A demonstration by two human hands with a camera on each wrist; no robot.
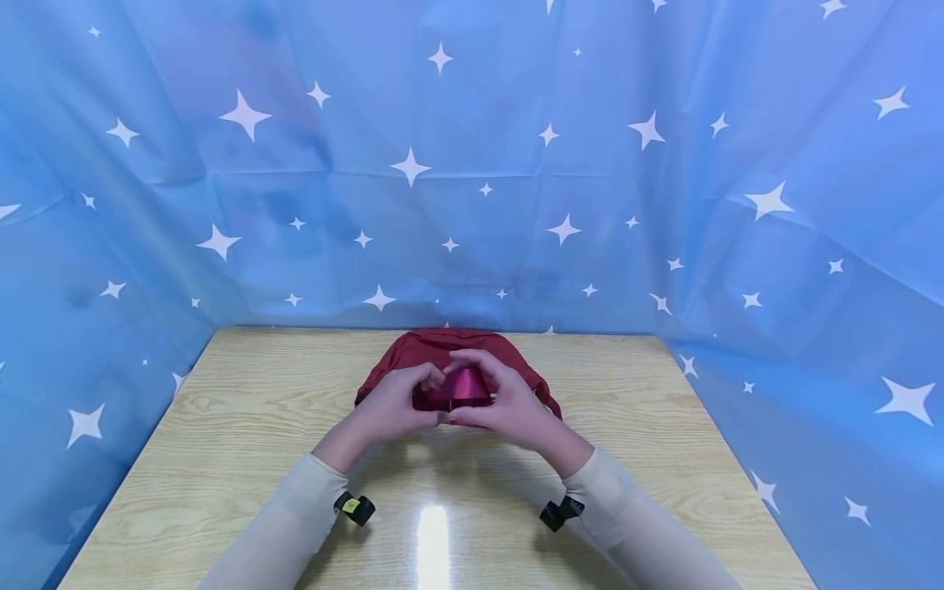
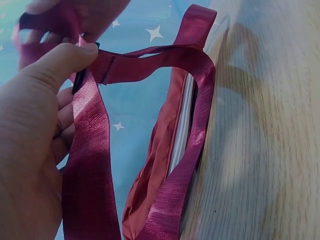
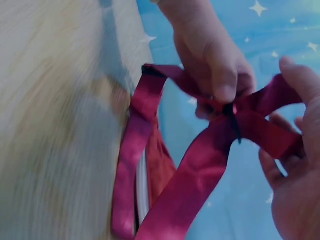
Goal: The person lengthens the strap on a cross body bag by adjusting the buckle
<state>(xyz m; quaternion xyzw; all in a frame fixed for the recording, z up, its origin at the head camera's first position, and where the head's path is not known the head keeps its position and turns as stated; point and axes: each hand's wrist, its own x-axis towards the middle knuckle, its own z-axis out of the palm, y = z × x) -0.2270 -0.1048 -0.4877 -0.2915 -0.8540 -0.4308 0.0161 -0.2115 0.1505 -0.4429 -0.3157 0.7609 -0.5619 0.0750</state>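
A dark red fabric bag (image 1: 431, 348) lies at the far side of the table, its shiny wine-red strap (image 1: 470, 385) raised toward the person. My left hand (image 1: 391, 406) pinches the strap between thumb and fingers, at a narrow black slider (image 3: 232, 120) seen in the right wrist view. Close on the other side, my right hand (image 1: 519, 410) holds a loop of the same strap, which passes between its thumb and fingers. A pale zipper (image 2: 182, 125) runs along the bag's edge in the left wrist view. Both hands hide part of the slider.
The bag rests on a light wood-grain table (image 1: 243, 459) with a bright reflection near its front. A blue curtain (image 1: 487, 123) with white stars hangs behind and along both sides. Small dark wrist cameras (image 1: 356, 508) sit below each hand.
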